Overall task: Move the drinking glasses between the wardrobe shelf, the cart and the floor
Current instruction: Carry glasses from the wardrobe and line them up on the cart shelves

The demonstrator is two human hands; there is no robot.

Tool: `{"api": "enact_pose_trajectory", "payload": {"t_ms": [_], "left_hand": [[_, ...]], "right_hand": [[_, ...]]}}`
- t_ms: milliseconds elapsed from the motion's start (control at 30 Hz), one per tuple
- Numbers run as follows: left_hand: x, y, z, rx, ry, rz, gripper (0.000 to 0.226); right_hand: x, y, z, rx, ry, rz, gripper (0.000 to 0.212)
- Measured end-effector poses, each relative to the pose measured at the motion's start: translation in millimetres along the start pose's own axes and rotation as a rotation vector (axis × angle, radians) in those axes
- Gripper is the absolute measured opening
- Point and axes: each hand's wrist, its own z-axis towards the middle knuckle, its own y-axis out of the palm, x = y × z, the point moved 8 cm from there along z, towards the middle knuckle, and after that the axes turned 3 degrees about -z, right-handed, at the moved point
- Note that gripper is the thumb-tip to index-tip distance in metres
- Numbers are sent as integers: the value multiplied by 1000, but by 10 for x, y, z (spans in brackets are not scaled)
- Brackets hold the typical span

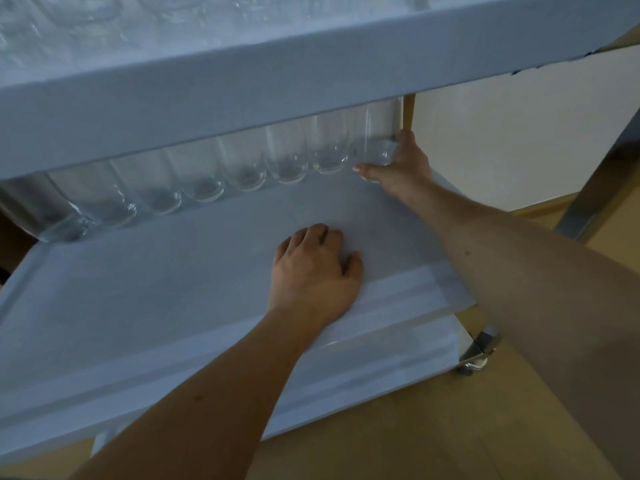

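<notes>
**Right hand on the end glass, cart's middle shelf**

Seen from the head camera: right hand [398,168] reaching far back on the cart's middle shelf [173,289], grip wrapped around the base of the end glass [377,140], thumb across the front, fingers behind. Judged to be either setting it down or lifting it; cannot tell which. Left hand [313,271] resting knuckles-up on the shelf lining, fingers curled under, holding nothing, probably for support while leaning in.

Row of glasses [207,171] standing upright along the back edge, touching or just beside one another, rims hidden under the top shelf [311,88]. Packed tight against the rear, likely to leave the front free and keep them from tipping when the cart rolls. More glasses [86,15] faintly visible on the top shelf, blurred.

Pale lining covering the shelves, presumably to cushion the glass. Caster [476,355] at the lower right corner on the wooden floor [415,427].

No brands, labels or readable writing anywhere.
</notes>
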Motion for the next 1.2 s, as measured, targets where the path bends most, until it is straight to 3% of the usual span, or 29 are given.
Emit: {"api": "enact_pose_trajectory", "payload": {"t_ms": [133,333,567,867,1100,1200], "left_hand": [[11,5,-13,2,-3,-1,51],[21,-4,-55,1,-1,8,46],[31,10,-55,-5,-8,12,44],[44,5,-52,-1,-7,6,42],[50,-4,-17,-17,-8,23,42],[63,-5,32,-33,-12,28,43]], "right_hand": [[16,49,224,35,30,-103,113],[148,98,284,97,45,-247,86],[142,123,309,96,3,-335,80],[136,143,281,34,47,-365,115],[43,-39,7,18,63,-348,73],[7,-124,-285,-60,-4,-424,81]]}}
